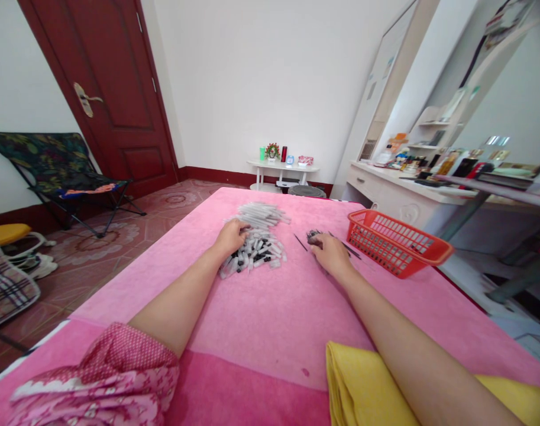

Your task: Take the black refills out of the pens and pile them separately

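The left hand rests at the pile of small pieces, the right hand at thin black sticks; whether the hands grasp anything, I cannot tell.

Table cover: plush cloth, soft nap, matt. Basket: moulded plastic, smooth, lightly glossy. Tubes: translucent plastic, frosted look. Short pieces: clear and opaque plastic, smooth. Folded cloth: woven-looking textile, matt. Sleeve: printed cloth, matt. Door: wood-look panels, satin sheen. Door handle: metal, polished. Floor: tile, glossy. Chair: patterned fabric. Wall: smooth, matt.
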`<state>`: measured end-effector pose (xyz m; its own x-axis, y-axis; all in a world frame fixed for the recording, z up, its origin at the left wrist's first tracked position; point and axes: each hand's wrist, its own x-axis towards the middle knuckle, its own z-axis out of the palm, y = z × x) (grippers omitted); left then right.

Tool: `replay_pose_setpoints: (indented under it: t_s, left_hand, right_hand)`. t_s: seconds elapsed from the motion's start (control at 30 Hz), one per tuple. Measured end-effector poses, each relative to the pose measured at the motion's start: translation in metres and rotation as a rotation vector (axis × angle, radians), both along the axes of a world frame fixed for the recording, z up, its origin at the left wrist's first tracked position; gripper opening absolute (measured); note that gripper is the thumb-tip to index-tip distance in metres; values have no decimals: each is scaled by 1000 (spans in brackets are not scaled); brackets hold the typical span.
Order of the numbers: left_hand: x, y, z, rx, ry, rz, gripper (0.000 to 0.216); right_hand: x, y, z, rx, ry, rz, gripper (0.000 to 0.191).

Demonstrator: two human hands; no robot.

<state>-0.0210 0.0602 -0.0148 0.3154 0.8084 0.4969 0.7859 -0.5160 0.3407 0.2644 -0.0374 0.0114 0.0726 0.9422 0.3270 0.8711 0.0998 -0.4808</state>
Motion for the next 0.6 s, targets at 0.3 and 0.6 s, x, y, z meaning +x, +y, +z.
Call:
replay_pose_setpoints:
  t_s: [0.3, 0.6]
  left_hand:
    - [3, -10, 7, 82, -73, -81, 26]
    - [11, -21, 21, 202, -166, -189, 20]
  right_hand:
    - [-29, -10, 0, -109, -491, -150, 22]
    - [-26, -16, 4, -7, -356, -136, 17]
